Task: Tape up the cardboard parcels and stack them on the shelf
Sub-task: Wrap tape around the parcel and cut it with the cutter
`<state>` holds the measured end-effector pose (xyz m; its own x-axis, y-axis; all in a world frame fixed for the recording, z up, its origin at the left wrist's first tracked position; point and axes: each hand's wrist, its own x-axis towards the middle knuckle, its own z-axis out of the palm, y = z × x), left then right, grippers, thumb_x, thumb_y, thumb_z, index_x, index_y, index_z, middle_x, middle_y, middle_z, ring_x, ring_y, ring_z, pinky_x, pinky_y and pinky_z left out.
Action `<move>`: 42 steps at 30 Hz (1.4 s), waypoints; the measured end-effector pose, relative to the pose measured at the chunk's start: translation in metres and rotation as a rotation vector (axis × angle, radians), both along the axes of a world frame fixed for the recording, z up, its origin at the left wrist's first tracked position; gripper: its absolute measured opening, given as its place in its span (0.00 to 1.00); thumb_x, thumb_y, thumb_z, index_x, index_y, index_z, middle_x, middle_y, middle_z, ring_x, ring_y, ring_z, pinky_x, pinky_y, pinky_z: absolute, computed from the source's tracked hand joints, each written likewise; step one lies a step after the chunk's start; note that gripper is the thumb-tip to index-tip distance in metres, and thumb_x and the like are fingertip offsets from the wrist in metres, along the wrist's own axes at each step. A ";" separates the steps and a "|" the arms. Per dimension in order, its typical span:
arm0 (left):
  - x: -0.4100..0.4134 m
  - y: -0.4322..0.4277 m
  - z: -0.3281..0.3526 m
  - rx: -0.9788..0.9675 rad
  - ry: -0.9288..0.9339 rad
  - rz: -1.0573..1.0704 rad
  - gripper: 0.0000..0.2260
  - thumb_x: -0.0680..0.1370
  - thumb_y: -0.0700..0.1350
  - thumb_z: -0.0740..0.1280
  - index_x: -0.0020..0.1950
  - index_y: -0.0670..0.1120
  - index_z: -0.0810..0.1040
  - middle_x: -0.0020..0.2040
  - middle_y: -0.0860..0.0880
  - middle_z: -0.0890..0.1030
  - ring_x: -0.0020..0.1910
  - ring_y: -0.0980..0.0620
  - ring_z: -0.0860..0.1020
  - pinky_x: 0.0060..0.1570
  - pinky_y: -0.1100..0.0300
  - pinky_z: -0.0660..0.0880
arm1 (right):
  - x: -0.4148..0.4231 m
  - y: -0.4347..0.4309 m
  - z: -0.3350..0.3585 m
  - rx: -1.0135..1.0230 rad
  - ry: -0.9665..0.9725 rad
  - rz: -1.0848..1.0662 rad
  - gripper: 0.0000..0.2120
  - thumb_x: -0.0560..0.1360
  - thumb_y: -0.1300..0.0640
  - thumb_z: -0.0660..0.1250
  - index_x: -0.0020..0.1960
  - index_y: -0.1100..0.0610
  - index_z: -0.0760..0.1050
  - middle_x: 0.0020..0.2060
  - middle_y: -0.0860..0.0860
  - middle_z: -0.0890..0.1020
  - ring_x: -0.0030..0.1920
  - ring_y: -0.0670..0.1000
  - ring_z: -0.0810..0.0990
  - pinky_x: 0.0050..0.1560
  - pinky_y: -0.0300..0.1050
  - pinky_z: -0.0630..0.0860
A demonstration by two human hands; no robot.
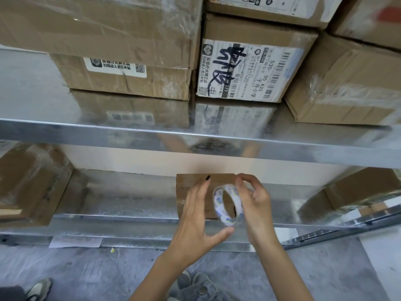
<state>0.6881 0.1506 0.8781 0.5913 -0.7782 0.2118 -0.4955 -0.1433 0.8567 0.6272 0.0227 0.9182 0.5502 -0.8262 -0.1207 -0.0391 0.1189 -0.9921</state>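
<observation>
One roll of clear tape with blue-and-yellow print [237,203] is held in front of one small brown cardboard parcel [186,183], which is set mid-way along the lower metal shelf [130,203]. Left hand [195,216]: grip wide, roll braced between thumb and near-straight fingers. Right hand [256,198]: grip narrow, roll's top rim pinched. Two more cardboard boxes [32,181] are seen at that shelf's ends, and six stacked boxes [249,68] on the upper metal shelf [108,131].

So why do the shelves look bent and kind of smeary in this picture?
Head view: the wide-angle lens bows the metal shelf edge; its shiny surface gives a hazy reflection of the labelled parcel above; clear wrap on the top-left box glares white; the tape roll looks slightly soft.
</observation>
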 end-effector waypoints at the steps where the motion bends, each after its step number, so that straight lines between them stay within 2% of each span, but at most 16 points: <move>1: 0.000 0.001 0.000 0.011 0.004 0.009 0.42 0.71 0.63 0.68 0.76 0.63 0.44 0.75 0.64 0.51 0.76 0.58 0.52 0.74 0.57 0.57 | -0.002 -0.009 0.001 -0.047 0.014 -0.028 0.04 0.77 0.59 0.65 0.43 0.54 0.76 0.32 0.49 0.81 0.32 0.48 0.78 0.35 0.39 0.73; 4: 0.000 0.001 -0.001 0.029 0.023 0.055 0.38 0.74 0.64 0.64 0.77 0.61 0.46 0.75 0.61 0.53 0.76 0.57 0.53 0.74 0.50 0.59 | -0.006 -0.033 0.004 -0.192 0.072 -0.072 0.05 0.78 0.57 0.65 0.44 0.55 0.77 0.32 0.43 0.82 0.33 0.48 0.76 0.35 0.41 0.71; 6: 0.001 0.002 -0.002 0.031 0.022 0.078 0.35 0.76 0.62 0.63 0.77 0.61 0.47 0.75 0.60 0.55 0.76 0.56 0.54 0.73 0.50 0.60 | -0.007 -0.045 0.005 -0.203 0.095 -0.082 0.05 0.79 0.58 0.63 0.48 0.58 0.77 0.36 0.42 0.82 0.33 0.43 0.77 0.36 0.37 0.72; 7: 0.001 0.002 -0.002 0.032 0.020 0.086 0.34 0.76 0.62 0.63 0.76 0.61 0.48 0.75 0.59 0.56 0.76 0.56 0.55 0.73 0.51 0.60 | -0.008 -0.052 0.005 -0.193 0.102 -0.071 0.04 0.79 0.59 0.62 0.50 0.58 0.76 0.38 0.46 0.81 0.35 0.43 0.77 0.37 0.35 0.72; 10: 0.001 0.003 -0.003 0.046 0.002 0.106 0.31 0.77 0.59 0.62 0.76 0.62 0.49 0.74 0.59 0.58 0.75 0.58 0.56 0.72 0.58 0.60 | -0.009 -0.068 -0.006 -0.240 0.177 -0.001 0.06 0.78 0.62 0.63 0.54 0.55 0.72 0.36 0.63 0.78 0.36 0.60 0.76 0.40 0.44 0.72; 14: 0.002 0.006 -0.005 0.058 -0.015 0.124 0.29 0.79 0.54 0.63 0.76 0.59 0.52 0.73 0.59 0.59 0.74 0.58 0.57 0.71 0.63 0.58 | -0.005 -0.082 -0.041 -0.550 0.443 0.028 0.08 0.78 0.55 0.62 0.56 0.52 0.68 0.35 0.52 0.79 0.34 0.53 0.77 0.38 0.45 0.71; 17: 0.003 0.009 -0.006 0.053 -0.018 0.134 0.28 0.80 0.51 0.64 0.76 0.58 0.54 0.72 0.60 0.60 0.73 0.59 0.58 0.70 0.65 0.58 | 0.003 -0.093 -0.071 -0.689 0.643 0.066 0.08 0.78 0.61 0.59 0.56 0.55 0.69 0.42 0.50 0.77 0.40 0.55 0.75 0.39 0.44 0.66; 21: 0.004 0.012 -0.008 0.049 -0.033 0.144 0.27 0.80 0.51 0.64 0.75 0.58 0.55 0.71 0.61 0.60 0.73 0.59 0.59 0.70 0.67 0.57 | 0.007 -0.110 -0.129 -0.822 0.958 0.141 0.05 0.78 0.60 0.59 0.53 0.52 0.70 0.51 0.54 0.81 0.50 0.57 0.78 0.41 0.45 0.67; 25: 0.005 0.015 -0.009 0.046 -0.039 0.154 0.27 0.80 0.50 0.64 0.75 0.59 0.54 0.71 0.65 0.58 0.74 0.59 0.58 0.70 0.71 0.55 | -0.004 -0.112 -0.155 -0.861 1.137 0.269 0.14 0.74 0.65 0.63 0.58 0.56 0.73 0.60 0.56 0.78 0.61 0.59 0.75 0.54 0.49 0.72; 27: 0.007 0.015 -0.011 0.051 -0.048 0.158 0.27 0.80 0.49 0.64 0.75 0.59 0.55 0.70 0.66 0.59 0.73 0.61 0.59 0.68 0.73 0.54 | -0.010 -0.111 -0.158 -0.853 1.090 0.274 0.15 0.73 0.66 0.65 0.59 0.58 0.75 0.61 0.57 0.77 0.62 0.60 0.74 0.55 0.50 0.73; 30: 0.014 0.016 -0.014 0.051 -0.034 0.180 0.29 0.79 0.49 0.66 0.75 0.61 0.55 0.69 0.63 0.62 0.72 0.61 0.61 0.68 0.74 0.56 | -0.018 -0.110 -0.153 -0.842 0.897 0.240 0.13 0.71 0.68 0.68 0.55 0.62 0.77 0.57 0.61 0.79 0.58 0.63 0.75 0.54 0.53 0.74; 33: 0.036 0.020 -0.021 0.068 -0.106 0.224 0.38 0.73 0.50 0.73 0.77 0.56 0.55 0.72 0.57 0.62 0.73 0.60 0.61 0.70 0.69 0.58 | -0.022 -0.094 -0.126 -0.977 0.656 0.044 0.10 0.72 0.66 0.61 0.52 0.62 0.77 0.52 0.59 0.79 0.53 0.61 0.74 0.53 0.50 0.72; 35: 0.054 0.019 -0.032 0.164 -0.161 0.198 0.47 0.69 0.53 0.77 0.78 0.56 0.48 0.75 0.58 0.56 0.75 0.59 0.56 0.71 0.65 0.58 | -0.014 -0.065 -0.101 -1.084 0.521 -0.036 0.13 0.73 0.63 0.57 0.53 0.63 0.77 0.53 0.58 0.78 0.55 0.58 0.73 0.57 0.50 0.71; 37: 0.073 0.013 -0.045 0.252 -0.124 0.140 0.55 0.65 0.54 0.79 0.78 0.55 0.42 0.77 0.60 0.48 0.77 0.58 0.50 0.73 0.62 0.57 | 0.001 -0.025 -0.088 -1.171 0.423 0.052 0.16 0.75 0.62 0.56 0.57 0.63 0.77 0.56 0.57 0.78 0.59 0.56 0.73 0.62 0.51 0.69; 39: 0.090 0.006 -0.060 0.314 -0.039 0.074 0.58 0.63 0.54 0.79 0.78 0.54 0.39 0.78 0.59 0.43 0.77 0.58 0.44 0.74 0.61 0.54 | 0.017 0.015 -0.090 -1.278 0.439 0.266 0.18 0.76 0.59 0.56 0.62 0.61 0.76 0.61 0.55 0.77 0.63 0.55 0.73 0.64 0.51 0.68; 42: 0.109 -0.003 -0.075 0.404 0.043 -0.028 0.54 0.67 0.51 0.76 0.78 0.55 0.37 0.79 0.55 0.46 0.77 0.55 0.49 0.73 0.60 0.57 | 0.027 0.056 -0.111 -1.389 0.629 0.551 0.25 0.73 0.51 0.63 0.68 0.60 0.71 0.66 0.54 0.75 0.66 0.55 0.74 0.69 0.54 0.64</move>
